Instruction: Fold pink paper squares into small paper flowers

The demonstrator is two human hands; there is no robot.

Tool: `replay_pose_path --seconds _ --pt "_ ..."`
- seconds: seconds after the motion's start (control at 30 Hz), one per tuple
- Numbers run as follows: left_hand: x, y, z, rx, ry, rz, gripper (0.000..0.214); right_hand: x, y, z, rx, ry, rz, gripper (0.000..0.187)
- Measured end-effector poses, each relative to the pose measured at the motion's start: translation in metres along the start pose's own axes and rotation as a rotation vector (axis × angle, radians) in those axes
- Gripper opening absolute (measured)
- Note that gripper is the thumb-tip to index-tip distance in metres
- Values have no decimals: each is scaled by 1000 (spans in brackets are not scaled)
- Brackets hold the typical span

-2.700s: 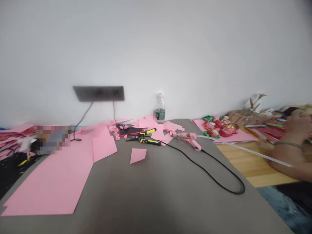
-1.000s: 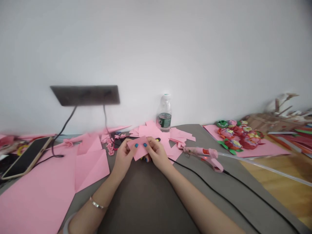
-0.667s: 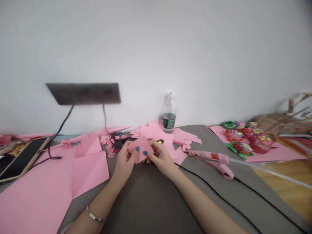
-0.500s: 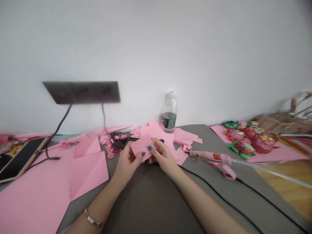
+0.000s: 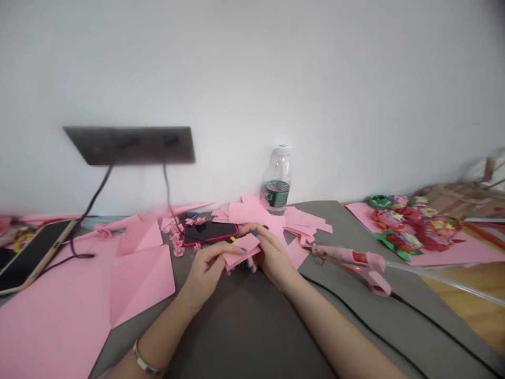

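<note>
While I look down from my head camera at the grey counter (image 5: 244,326), my left hand (image 5: 207,268) and right hand (image 5: 273,253) meet near its middle. Between them is a small piece of pink paper (image 5: 241,251), creased and folded over. My fingers (image 5: 256,230) are closed on it from both sides, pinching it rather than letting go, and some show blue nail polish. Just beneath my hands, a yellow-handled tool (image 5: 233,239) is mostly hidden.

Beyond them lie a phone in a red case (image 5: 209,232) and a scatter of loose pink paper squares (image 5: 244,212). Left of the phone, a cluster of small folded paper roses (image 5: 176,243) looks finished, while the squares and the large pink sheets (image 5: 59,310) on my left remain unfolded.

To my right, a pink hot glue gun (image 5: 351,262) rests on the counter with its black cord (image 5: 355,310). Further right, a heap of red and green paper flowers (image 5: 410,231) sits on a pink backing sheet (image 5: 363,213). A clear plastic water bottle (image 5: 278,181) stands by the wall (image 5: 252,79); I can read no writing on its green label.
</note>
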State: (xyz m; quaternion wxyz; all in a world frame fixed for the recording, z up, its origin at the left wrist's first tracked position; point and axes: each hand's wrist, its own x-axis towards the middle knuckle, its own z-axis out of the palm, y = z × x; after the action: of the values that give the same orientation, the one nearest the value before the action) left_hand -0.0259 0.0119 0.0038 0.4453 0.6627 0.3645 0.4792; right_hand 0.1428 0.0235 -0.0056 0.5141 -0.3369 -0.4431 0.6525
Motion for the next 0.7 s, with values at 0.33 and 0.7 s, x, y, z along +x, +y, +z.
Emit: replay_pose_path --seconds 0.33,0.7 --pt "-2 -4 -1 241 -20 180 35 -2 -3 5 -260 149 -102 43" --pt "-3 2 9 117 -175 -197 34 -11 0 13 -393 75 -256 24"
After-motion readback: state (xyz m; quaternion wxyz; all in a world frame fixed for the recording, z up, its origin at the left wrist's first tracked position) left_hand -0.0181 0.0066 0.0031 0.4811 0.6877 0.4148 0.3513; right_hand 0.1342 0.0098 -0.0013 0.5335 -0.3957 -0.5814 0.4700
